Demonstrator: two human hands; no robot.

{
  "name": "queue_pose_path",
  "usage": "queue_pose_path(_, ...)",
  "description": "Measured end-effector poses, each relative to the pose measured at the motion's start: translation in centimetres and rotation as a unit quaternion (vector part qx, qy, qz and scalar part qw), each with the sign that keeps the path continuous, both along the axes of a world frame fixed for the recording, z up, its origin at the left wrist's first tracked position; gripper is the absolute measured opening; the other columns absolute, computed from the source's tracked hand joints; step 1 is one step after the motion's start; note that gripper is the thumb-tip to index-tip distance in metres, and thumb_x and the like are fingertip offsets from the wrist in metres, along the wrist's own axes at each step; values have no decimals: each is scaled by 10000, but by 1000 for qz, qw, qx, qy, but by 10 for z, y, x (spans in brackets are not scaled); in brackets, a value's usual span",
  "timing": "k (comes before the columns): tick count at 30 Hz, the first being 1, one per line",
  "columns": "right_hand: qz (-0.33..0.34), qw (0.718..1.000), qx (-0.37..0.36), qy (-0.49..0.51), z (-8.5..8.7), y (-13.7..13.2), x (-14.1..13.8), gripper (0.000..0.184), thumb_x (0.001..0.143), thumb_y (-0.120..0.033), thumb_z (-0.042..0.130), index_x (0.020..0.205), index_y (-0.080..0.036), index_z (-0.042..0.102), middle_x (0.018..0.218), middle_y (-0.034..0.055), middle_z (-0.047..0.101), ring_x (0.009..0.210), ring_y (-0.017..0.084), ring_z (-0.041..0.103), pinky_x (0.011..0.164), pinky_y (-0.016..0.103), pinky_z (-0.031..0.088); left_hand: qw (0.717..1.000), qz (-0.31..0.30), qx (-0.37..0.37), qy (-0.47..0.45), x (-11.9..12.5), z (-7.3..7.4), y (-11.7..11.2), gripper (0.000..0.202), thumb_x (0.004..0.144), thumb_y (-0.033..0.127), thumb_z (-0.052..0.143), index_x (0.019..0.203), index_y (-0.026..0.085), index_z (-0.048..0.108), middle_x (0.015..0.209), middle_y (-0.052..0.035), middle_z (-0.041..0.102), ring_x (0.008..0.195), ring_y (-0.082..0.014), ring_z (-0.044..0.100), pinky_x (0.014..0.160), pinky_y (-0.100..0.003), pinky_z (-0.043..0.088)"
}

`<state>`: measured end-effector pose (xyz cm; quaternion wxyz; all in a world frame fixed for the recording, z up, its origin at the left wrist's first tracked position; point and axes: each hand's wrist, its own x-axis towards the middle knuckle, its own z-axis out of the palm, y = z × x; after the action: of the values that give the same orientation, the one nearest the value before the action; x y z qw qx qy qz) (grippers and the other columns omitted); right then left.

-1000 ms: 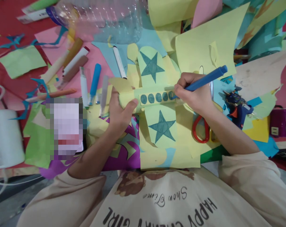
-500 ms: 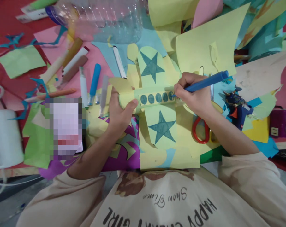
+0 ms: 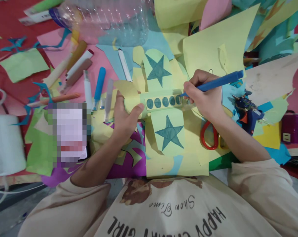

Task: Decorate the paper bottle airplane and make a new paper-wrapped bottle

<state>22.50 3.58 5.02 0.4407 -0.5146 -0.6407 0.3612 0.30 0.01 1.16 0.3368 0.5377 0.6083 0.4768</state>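
My left hand (image 3: 125,117) is wrapped around the left end of a rolled yellow paper tube (image 3: 132,104). On the tube is a strip with a row of dark green circles (image 3: 158,102); the rightmost one is only partly filled. Green paper wings (image 3: 161,126) stick out above and below the tube, each bearing a dark green star. My right hand (image 3: 204,93) grips a blue marker (image 3: 220,81), its tip at the rightmost circle. Whether the tip touches the paper I cannot tell.
Red-handled scissors (image 3: 209,135) lie below my right wrist. A clear plastic bottle (image 3: 109,21) lies at the back. Several markers (image 3: 99,85) are scattered on the left beside a blurred-out phone-like object (image 3: 71,128). A hot glue gun (image 3: 252,120) and a purple box (image 3: 294,128) are at right.
My right hand has shifted slightly right and up with the blue marker, whose tip is now near the top of the last circle. My left hand keeps its hold on the tube.
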Motion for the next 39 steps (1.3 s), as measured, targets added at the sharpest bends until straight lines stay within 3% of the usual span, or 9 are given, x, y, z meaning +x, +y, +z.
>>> queue_pose_path(6, 1, 999, 12, -35, 0, 0, 0, 389, 833, -294, 645, 584, -255, 350, 530, -46, 379, 513, 114, 399, 505, 295, 442, 1000, 4, 23, 12, 0, 0, 0, 330, 707, 413, 697, 938, 204, 586, 914, -58, 626, 919, -244, 611, 965, -481, 533)
queue_pose_path(11, 23, 999, 16, -30, 0, -1, 0, 420, 825, -159, 628, 556, -239, 316, 532, -55, 367, 511, 99, 397, 529, 300, 445, 998, 21, 49, 36, 0, -1, 0, 262, 681, 349, 672, 896, 211, 617, 887, -56, 659, 893, -236, 613, 867, -428, 564)
queue_pose_path(15, 35, 998, 20, -42, -1, -2, 1, 385, 805, -108, 609, 546, -229, 350, 542, -49, 378, 533, 102, 410, 535, 303, 436, 998, 27, 40, 36, 0, -3, 0, 264, 689, 399, 686, 898, 259, 607, 881, -47, 656, 900, -253, 640, 801, -402, 576)
queue_pose_path(19, 40, 997, 28, -53, -2, -2, 3, 357, 794, -127, 607, 553, -227, 363, 544, -48, 320, 536, 101, 401, 508, 291, 385, 1000, 11, 23, 17, -2, -6, -1, 296, 715, 425, 710, 942, 273, 598, 896, -45, 642, 930, -264, 655, 858, -423, 580)
queue_pose_path(30, 47, 998, -24, -41, 7, -2, -1, 421, 746, -40, 582, 537, -235, 273, 527, -47, 337, 523, 105, 367, 507, 302, 357, 999, 9, 27, 25, -1, -4, 0, 323, 724, 468, 703, 919, 239, 584, 893, -53, 630, 923, -261, 633, 824, -427, 563)
queue_pose_path(39, 57, 996, 22, -59, 1, -1, 1, 423, 790, -171, 630, 551, -234, 287, 529, -50, 311, 509, 89, 357, 477, 270, 343, 998, 13, 43, 33, -1, -2, 0, 341, 748, 493, 717, 907, 214, 603, 875, -49, 656, 880, -238, 627, 807, -420, 570)
